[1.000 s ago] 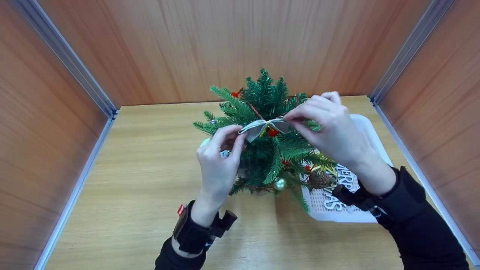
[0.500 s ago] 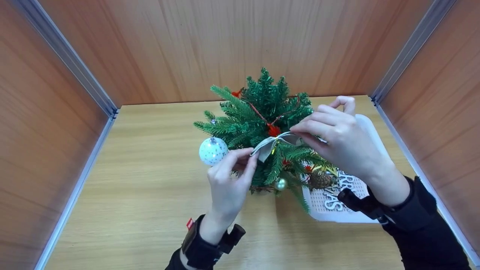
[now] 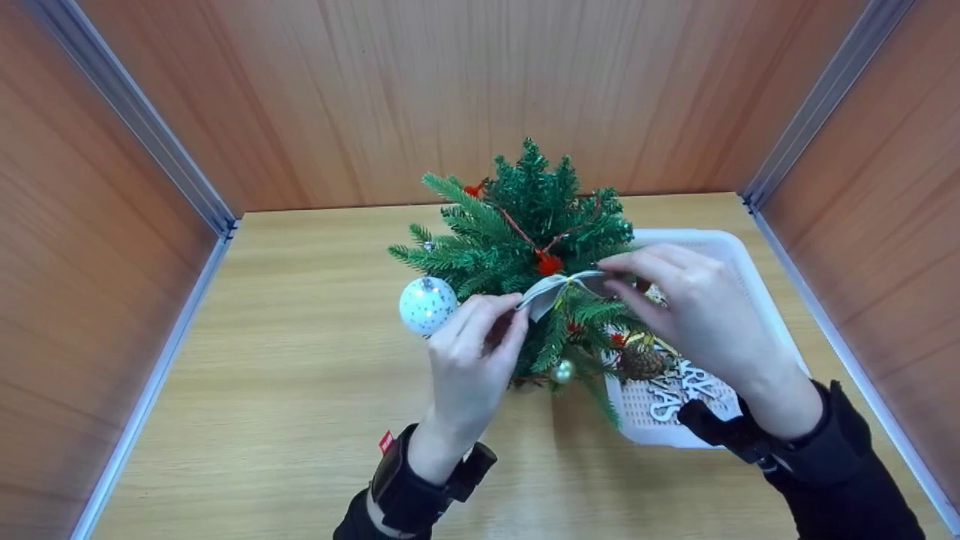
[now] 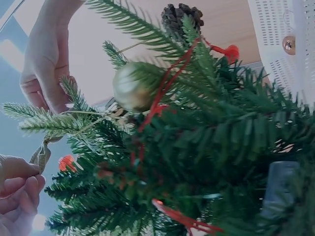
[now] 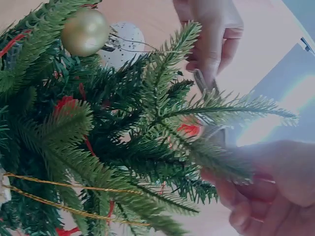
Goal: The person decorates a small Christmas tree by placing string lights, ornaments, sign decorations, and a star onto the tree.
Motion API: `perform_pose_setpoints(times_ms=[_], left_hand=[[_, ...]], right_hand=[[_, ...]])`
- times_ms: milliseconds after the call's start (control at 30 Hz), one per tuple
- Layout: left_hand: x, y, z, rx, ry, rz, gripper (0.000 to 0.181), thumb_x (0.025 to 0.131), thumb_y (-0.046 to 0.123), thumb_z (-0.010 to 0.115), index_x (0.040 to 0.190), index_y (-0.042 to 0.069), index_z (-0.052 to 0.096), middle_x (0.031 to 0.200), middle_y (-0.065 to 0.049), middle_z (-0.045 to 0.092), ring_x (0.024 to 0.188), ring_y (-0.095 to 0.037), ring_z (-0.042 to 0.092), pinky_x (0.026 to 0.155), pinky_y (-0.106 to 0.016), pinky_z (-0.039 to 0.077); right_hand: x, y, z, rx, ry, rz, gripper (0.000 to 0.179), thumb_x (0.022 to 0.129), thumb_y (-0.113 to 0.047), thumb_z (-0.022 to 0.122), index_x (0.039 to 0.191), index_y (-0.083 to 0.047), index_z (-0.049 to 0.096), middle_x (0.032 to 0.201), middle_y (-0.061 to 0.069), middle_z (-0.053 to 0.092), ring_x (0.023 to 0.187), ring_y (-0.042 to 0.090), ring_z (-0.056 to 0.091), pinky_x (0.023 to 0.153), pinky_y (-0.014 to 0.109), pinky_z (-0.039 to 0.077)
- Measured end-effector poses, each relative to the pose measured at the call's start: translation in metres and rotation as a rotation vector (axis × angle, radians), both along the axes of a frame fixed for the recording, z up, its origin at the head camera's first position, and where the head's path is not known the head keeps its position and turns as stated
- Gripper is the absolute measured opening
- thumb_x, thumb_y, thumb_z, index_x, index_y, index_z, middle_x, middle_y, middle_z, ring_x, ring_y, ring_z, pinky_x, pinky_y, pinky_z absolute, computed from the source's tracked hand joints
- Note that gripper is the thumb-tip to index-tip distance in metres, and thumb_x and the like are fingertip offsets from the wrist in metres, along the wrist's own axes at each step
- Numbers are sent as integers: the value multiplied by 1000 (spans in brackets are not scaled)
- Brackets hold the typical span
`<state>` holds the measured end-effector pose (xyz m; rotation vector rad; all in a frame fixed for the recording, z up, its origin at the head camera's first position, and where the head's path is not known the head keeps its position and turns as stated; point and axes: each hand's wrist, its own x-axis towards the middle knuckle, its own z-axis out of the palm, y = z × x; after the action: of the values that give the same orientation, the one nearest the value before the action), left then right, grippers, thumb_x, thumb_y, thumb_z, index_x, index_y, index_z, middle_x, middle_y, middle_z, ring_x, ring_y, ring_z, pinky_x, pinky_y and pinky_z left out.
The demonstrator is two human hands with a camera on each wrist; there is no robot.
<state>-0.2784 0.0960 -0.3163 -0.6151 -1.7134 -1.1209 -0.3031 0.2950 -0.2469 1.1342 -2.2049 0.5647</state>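
A silvery-grey ribbon bow with a gold tie at its middle lies across the front of a small artificial Christmas tree. My left hand pinches the bow's left loop between thumb and fingers. At the right loop, my right hand has thumb and forefinger on either side of the ribbon's end. Just above the bow hangs a red ornament. In the left wrist view the bow shows at the left hand's fingertips, partly behind a branch. Green sprigs cover part of it in the right wrist view.
A white speckled ball hangs at the tree's left, and a pale green ball low in front. Right of the tree stands a white basket with white lettering. A pinecone overlaps it. Wood panels enclose the table.
Both hands have moved down and to the right with the bow, uncovering the red ornament and the speckled ball. The right hand's raised fingers have lowered.
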Motion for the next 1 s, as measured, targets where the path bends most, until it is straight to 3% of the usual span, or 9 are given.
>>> perform_pose_setpoints(times_ms=[167,267,467,700,867,1000], left_hand=[[-2,3,9,-47,50,60,6,75,-3,65,81,-3,64,75,-9,61,68,-16,58,65,-20,49],[-4,4,7,-76,59,110,9,72,-5,67,80,-2,65,74,-9,60,67,-17,58,64,-21,49],[-2,4,1,-162,65,252,7,72,-1,67,79,-1,65,71,-7,55,63,-18,52,57,-24,46],[0,5,0,-262,62,389,2,75,1,63,76,-2,63,67,-6,51,56,-18,47,48,-25,39],[3,5,-2,-281,70,394,3,73,1,64,74,-1,63,65,-6,51,55,-18,47,46,-25,36],[5,5,-3,-285,28,395,5,72,3,67,74,1,63,65,-4,52,54,-16,48,46,-24,35]], right_hand=[[-6,-2,-1,-148,71,-26,14,73,2,67,86,-3,68,80,6,66,70,20,61,64,24,44],[-8,-3,-3,-161,88,-36,14,72,3,68,84,-4,69,78,7,67,69,21,62,62,30,45],[-10,-3,-5,-73,-26,-78,15,69,4,72,82,-4,70,78,5,68,71,13,64,61,22,50],[-17,-2,-3,-182,-160,7,15,72,2,70,84,-8,72,80,1,68,69,10,63,62,10,46],[-19,0,-3,-237,-195,81,20,71,6,69,85,-7,71,84,2,68,75,11,64,67,13,48],[-19,3,-4,-85,-212,36,19,77,-2,67,94,-8,70,91,1,67,78,8,62,60,12,46]])
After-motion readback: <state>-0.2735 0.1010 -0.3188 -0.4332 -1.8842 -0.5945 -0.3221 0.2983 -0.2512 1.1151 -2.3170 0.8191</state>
